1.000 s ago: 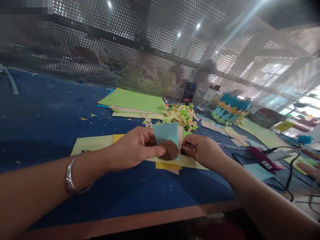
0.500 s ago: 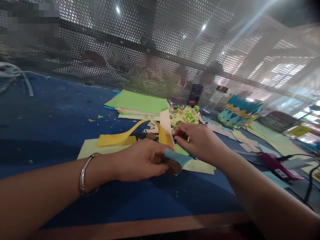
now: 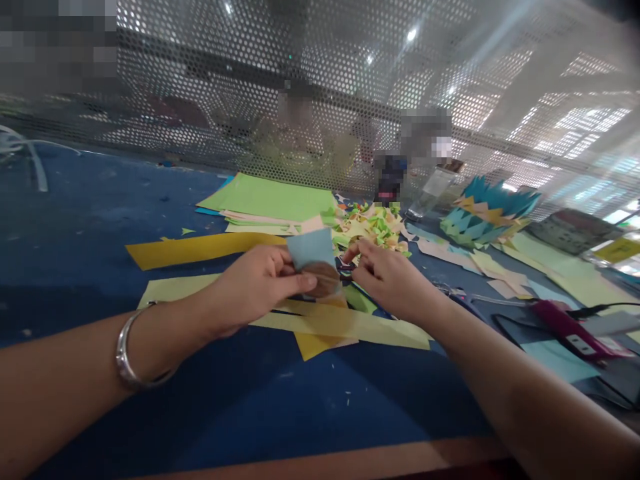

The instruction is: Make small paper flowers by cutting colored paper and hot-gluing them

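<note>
My left hand (image 3: 273, 283) is closed on a piece of light blue paper (image 3: 313, 245) and a round, brownish, partly see-through thing (image 3: 327, 280) lying against it. Its thumb presses on the round thing, whose kind I cannot make out. My right hand (image 3: 387, 270) hovers just to the right, fingers bent, with a gap between index finger and thumb. A small dark thing (image 3: 345, 268) lies at those fingertips, too unclear to name. Beneath the hands are pale yellow paper strips (image 3: 380, 327), a green paper piece (image 3: 360, 299) and a yellow paper strip (image 3: 200, 249) farther left.
A stack of green paper (image 3: 280, 200) and a heap of paper scraps (image 3: 377, 227) lie beyond the hands. Farther right stand a clear bottle (image 3: 433, 190) and a blue paper crown (image 3: 487, 213). A purple power strip (image 3: 567, 330) with cables lies right. Perforated metal panel (image 3: 200, 100) backs the table.
My left hand has turned and lifted the blue paper upright, with the round thing now facing me. The long yellow strip has dropped flat to the left. My right hand's fingers have parted somewhat.
</note>
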Demonstrator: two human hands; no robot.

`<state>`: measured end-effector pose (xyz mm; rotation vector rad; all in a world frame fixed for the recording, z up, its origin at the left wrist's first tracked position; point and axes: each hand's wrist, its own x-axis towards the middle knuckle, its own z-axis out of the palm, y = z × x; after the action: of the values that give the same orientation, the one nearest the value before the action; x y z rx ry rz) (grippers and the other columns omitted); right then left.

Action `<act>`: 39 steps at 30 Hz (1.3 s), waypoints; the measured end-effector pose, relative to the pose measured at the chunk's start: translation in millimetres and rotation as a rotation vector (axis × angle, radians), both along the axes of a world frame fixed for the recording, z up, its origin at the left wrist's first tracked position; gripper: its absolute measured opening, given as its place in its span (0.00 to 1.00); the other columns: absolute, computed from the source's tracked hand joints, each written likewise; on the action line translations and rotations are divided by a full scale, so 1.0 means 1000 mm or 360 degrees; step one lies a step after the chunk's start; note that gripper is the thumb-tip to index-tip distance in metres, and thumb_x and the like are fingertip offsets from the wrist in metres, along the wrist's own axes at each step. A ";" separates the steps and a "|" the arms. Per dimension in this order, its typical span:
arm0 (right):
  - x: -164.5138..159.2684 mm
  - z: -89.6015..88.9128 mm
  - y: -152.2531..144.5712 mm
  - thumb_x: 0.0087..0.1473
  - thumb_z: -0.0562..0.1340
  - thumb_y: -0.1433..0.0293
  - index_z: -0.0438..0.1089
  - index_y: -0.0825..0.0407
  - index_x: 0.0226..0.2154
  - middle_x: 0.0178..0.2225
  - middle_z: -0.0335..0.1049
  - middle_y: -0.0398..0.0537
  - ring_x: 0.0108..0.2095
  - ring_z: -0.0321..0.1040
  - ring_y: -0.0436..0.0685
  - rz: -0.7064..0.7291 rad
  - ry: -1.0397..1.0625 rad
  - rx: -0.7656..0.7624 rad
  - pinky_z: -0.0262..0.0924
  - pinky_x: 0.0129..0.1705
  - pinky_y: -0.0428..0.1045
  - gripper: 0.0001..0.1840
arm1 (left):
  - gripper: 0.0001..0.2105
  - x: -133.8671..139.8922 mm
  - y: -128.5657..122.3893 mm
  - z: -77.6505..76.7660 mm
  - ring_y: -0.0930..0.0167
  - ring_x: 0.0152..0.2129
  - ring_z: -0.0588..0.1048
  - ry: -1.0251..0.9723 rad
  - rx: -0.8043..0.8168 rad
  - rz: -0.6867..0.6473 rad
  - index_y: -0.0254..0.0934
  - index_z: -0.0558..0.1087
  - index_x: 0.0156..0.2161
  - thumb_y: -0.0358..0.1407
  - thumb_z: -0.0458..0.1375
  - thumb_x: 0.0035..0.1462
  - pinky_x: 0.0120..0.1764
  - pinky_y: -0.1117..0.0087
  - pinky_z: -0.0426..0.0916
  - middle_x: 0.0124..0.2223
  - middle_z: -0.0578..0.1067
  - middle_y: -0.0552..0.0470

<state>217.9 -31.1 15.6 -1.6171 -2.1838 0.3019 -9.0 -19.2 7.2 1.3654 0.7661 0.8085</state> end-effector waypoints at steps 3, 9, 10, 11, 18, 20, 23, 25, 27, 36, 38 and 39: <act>0.006 0.005 -0.005 0.58 0.54 0.72 0.68 0.51 0.37 0.18 0.58 0.37 0.19 0.54 0.51 -0.0119 0.0035 0.0059 0.45 0.26 0.49 0.08 | 0.05 -0.001 0.008 0.002 0.63 0.42 0.79 -0.0013 0.0015 0.0140 0.37 0.82 0.35 0.36 0.66 0.53 0.50 0.64 0.68 0.40 0.83 0.47; 0.010 -0.001 -0.006 0.59 0.53 0.74 0.70 0.50 0.43 0.18 0.53 0.35 0.18 0.49 0.48 -0.0212 0.0677 0.0557 0.44 0.24 0.47 0.13 | 0.03 -0.002 0.015 0.005 0.67 0.36 0.76 -0.0201 0.0024 0.0293 0.37 0.82 0.32 0.34 0.67 0.53 0.38 0.69 0.67 0.36 0.81 0.49; 0.007 -0.004 -0.006 0.60 0.52 0.74 0.69 0.50 0.44 0.19 0.52 0.35 0.18 0.49 0.48 -0.0169 0.0787 0.0553 0.45 0.24 0.47 0.13 | 0.03 -0.001 0.014 0.005 0.67 0.35 0.76 -0.0239 0.0021 0.0281 0.37 0.82 0.31 0.34 0.67 0.53 0.37 0.70 0.67 0.36 0.81 0.50; 0.003 -0.007 -0.006 0.61 0.52 0.74 0.69 0.49 0.45 0.20 0.53 0.35 0.19 0.50 0.48 -0.0122 0.0871 0.0518 0.45 0.24 0.47 0.14 | 0.02 0.000 0.012 0.005 0.68 0.36 0.76 -0.0268 0.0015 0.0267 0.38 0.82 0.31 0.34 0.67 0.53 0.37 0.70 0.67 0.36 0.81 0.50; -0.018 -0.017 -0.014 0.65 0.54 0.69 0.67 0.51 0.49 0.22 0.56 0.36 0.21 0.53 0.48 0.0100 0.0768 0.0242 0.49 0.26 0.47 0.12 | 0.03 0.005 0.005 0.004 0.70 0.34 0.76 -0.0399 -0.0027 0.0292 0.34 0.80 0.31 0.32 0.68 0.52 0.40 0.70 0.69 0.34 0.81 0.50; -0.021 -0.016 -0.015 0.65 0.57 0.63 0.66 0.52 0.52 0.24 0.60 0.38 0.23 0.57 0.49 0.0133 0.0660 0.0208 0.51 0.27 0.47 0.16 | 0.05 0.005 0.004 0.005 0.72 0.31 0.76 -0.0400 -0.0031 0.0384 0.34 0.78 0.27 0.31 0.69 0.51 0.37 0.71 0.68 0.30 0.80 0.51; -0.025 -0.016 -0.015 0.63 0.60 0.61 0.65 0.53 0.52 0.30 0.68 0.44 0.29 0.63 0.52 0.0177 0.0447 0.0198 0.55 0.31 0.48 0.19 | 0.05 0.006 0.002 0.006 0.71 0.31 0.77 -0.0387 -0.0002 0.0339 0.34 0.78 0.27 0.31 0.68 0.52 0.38 0.71 0.69 0.29 0.80 0.51; -0.026 -0.019 -0.014 0.63 0.58 0.62 0.65 0.54 0.49 0.32 0.69 0.46 0.30 0.63 0.53 0.0167 0.0324 0.0222 0.54 0.32 0.49 0.15 | 0.04 0.006 0.000 0.007 0.70 0.34 0.78 -0.0369 0.0008 0.0265 0.34 0.79 0.28 0.31 0.67 0.52 0.42 0.69 0.69 0.30 0.81 0.51; -0.026 -0.021 -0.013 0.64 0.57 0.61 0.65 0.54 0.46 0.30 0.69 0.46 0.29 0.62 0.53 0.0130 0.0272 0.0224 0.52 0.31 0.49 0.14 | 0.03 0.006 -0.001 0.008 0.70 0.33 0.78 -0.0352 0.0006 0.0283 0.34 0.79 0.29 0.31 0.67 0.53 0.42 0.69 0.69 0.30 0.81 0.51; -0.008 -0.013 -0.010 0.64 0.57 0.49 0.69 0.51 0.35 0.26 0.64 0.41 0.27 0.58 0.50 -0.0037 0.0582 0.0205 0.49 0.29 0.48 0.21 | 0.10 -0.001 0.001 0.008 0.64 0.41 0.79 -0.0189 0.0051 0.0275 0.34 0.78 0.42 0.36 0.64 0.57 0.42 0.65 0.71 0.43 0.82 0.44; -0.008 -0.011 -0.012 0.64 0.57 0.50 0.67 0.50 0.34 0.26 0.61 0.39 0.26 0.55 0.49 0.0018 0.0700 0.0162 0.48 0.28 0.47 0.21 | 0.08 -0.002 0.002 0.007 0.67 0.36 0.79 -0.0100 0.0173 0.0314 0.35 0.77 0.41 0.36 0.64 0.57 0.37 0.68 0.70 0.39 0.82 0.47; -0.009 -0.011 -0.013 0.64 0.57 0.50 0.67 0.50 0.34 0.25 0.60 0.38 0.25 0.53 0.48 0.0051 0.0758 0.0122 0.47 0.27 0.47 0.21 | 0.07 -0.002 0.002 0.007 0.69 0.33 0.78 -0.0071 0.0240 0.0338 0.36 0.77 0.40 0.35 0.64 0.56 0.36 0.69 0.70 0.36 0.82 0.49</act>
<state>209.3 -44.1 4.7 -1.3064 -1.8334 0.5437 -10.9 -17.0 13.8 1.4098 0.8384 1.0787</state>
